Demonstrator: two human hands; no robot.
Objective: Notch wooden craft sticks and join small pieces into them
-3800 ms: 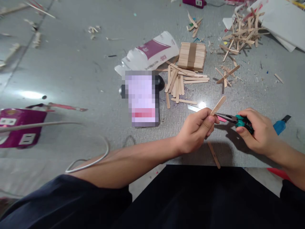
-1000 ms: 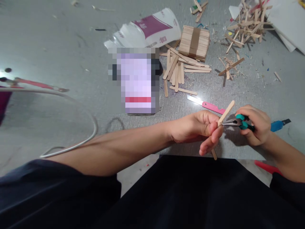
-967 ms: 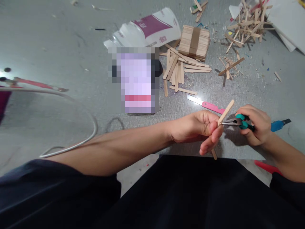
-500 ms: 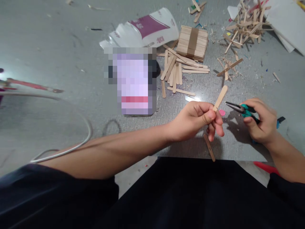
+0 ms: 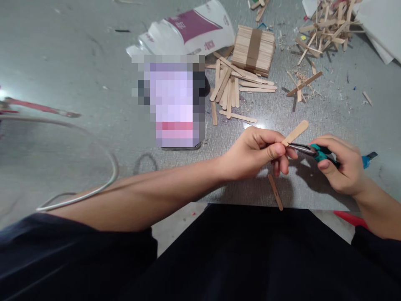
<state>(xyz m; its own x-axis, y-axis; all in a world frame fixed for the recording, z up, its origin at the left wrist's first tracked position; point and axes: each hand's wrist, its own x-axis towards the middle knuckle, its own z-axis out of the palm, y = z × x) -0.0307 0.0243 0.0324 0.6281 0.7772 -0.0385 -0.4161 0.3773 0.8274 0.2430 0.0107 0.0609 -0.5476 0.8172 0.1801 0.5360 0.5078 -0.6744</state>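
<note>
My left hand (image 5: 257, 151) is closed around a wooden craft stick (image 5: 296, 132) that points up and to the right. My right hand (image 5: 340, 167) grips teal-handled needle-nose pliers (image 5: 308, 150). The plier tips touch the stick just beyond my left thumb. Both hands hover low over the grey floor (image 5: 78, 62) in front of my lap. A darker stick piece (image 5: 275, 197) lies on the floor under my left hand.
Loose sticks (image 5: 230, 94) and a banded bundle (image 5: 254, 50) lie beyond my hands. A glued stick tangle (image 5: 326, 29) sits at top right. A white pouch (image 5: 188, 35), a blurred rectangle (image 5: 172, 102), a white cable (image 5: 94, 184) and a blue knife (image 5: 368, 159) are nearby.
The pliers pulled off the stick half a second ago and have come back against it. The stick now tilts flatter to the right. The view has shifted slightly down.
</note>
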